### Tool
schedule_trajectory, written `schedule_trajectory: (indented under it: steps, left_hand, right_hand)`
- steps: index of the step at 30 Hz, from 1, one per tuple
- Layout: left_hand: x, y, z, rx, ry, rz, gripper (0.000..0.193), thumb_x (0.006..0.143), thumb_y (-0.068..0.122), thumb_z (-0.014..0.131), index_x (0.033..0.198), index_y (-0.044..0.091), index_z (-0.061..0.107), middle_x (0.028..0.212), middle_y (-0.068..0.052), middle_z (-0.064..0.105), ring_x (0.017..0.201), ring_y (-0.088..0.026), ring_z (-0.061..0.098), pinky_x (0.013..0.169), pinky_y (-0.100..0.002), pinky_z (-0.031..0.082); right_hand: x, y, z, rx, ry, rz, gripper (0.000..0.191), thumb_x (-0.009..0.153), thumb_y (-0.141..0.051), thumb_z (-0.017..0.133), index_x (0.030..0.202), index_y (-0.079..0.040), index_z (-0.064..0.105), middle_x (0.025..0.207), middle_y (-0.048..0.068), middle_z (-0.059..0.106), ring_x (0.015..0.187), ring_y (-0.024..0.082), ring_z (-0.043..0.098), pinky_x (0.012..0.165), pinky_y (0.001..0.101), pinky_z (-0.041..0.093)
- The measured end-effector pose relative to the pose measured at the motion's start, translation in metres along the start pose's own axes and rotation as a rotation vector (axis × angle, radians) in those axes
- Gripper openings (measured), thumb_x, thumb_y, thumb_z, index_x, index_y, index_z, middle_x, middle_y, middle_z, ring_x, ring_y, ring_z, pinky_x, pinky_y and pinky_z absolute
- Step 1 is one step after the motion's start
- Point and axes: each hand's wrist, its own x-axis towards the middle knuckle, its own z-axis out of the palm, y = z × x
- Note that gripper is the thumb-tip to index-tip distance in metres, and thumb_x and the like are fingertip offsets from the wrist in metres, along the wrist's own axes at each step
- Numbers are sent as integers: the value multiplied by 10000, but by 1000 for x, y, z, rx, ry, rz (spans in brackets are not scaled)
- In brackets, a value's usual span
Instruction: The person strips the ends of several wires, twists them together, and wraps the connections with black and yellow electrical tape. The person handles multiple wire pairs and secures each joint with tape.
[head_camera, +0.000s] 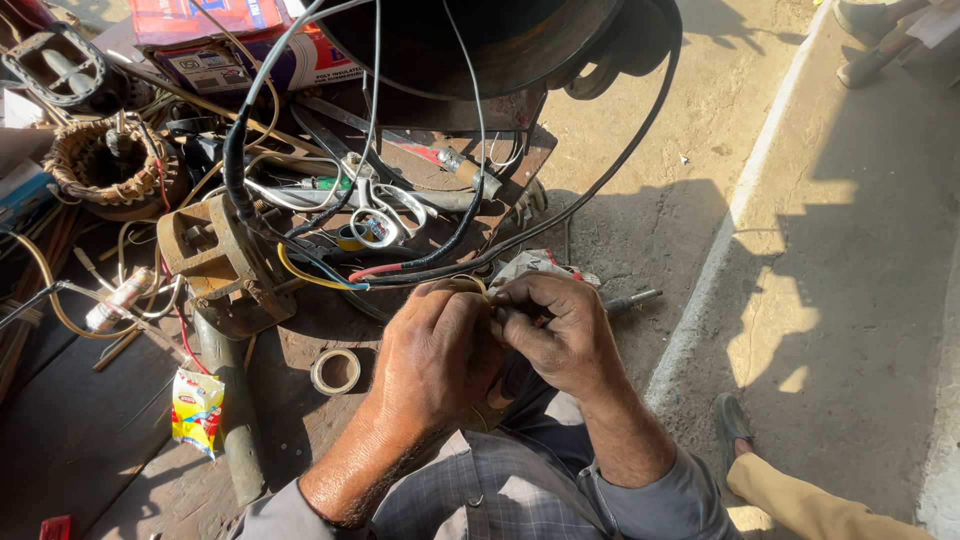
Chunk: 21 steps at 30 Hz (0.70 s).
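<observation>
My left hand and my right hand are pressed together over my lap, fingertips meeting on the ends of thin wires. A bundle of red, yellow and black wires runs from my fingers up to a dark round motor body at the top. What exactly sits between the fingertips is hidden. A roll of pale tape lies on the rusty work surface just left of my left hand.
A rusty metal bracket, scissors, a screwdriver, a copper winding, a small yellow packet and boxes crowd the surface. Another person's foot and leg stand at lower right on concrete.
</observation>
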Motion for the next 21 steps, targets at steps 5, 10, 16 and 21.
schedule_trajectory:
  steps: [5,10,16,21]
  left_hand:
    - [-4,-4,0,-182,16,-83,287,762,11,724,1031,6,624,1061,-138,674,982,-283,685,853,-361,569]
    - [-24,-13,-2,-681,-83,-614,72,949,21,619,1020,14,630,853,-23,624,744,-76,547,661,-241,469]
    - [-50,-28,-15,-942,-222,-653,39,920,-32,590,948,-5,594,883,-32,597,741,-82,531,644,-241,451]
    - [-20,-77,-12,-1290,-480,155,98,979,42,523,1011,-28,585,1283,-209,641,1064,-212,658,769,-293,583]
  right_hand:
    - [-1,25,2,435,93,136,162,876,52,588,949,10,726,855,34,714,735,60,631,664,217,543]
    - [-2,60,-15,351,287,137,181,875,56,578,929,-6,739,811,34,700,710,68,617,660,228,523]
    - [4,81,-24,-391,422,-103,12,836,-63,680,846,-61,685,773,70,706,717,208,673,655,343,530]
    - [-6,63,-13,-693,335,86,127,812,-85,702,939,-76,703,932,154,729,901,342,710,768,445,574]
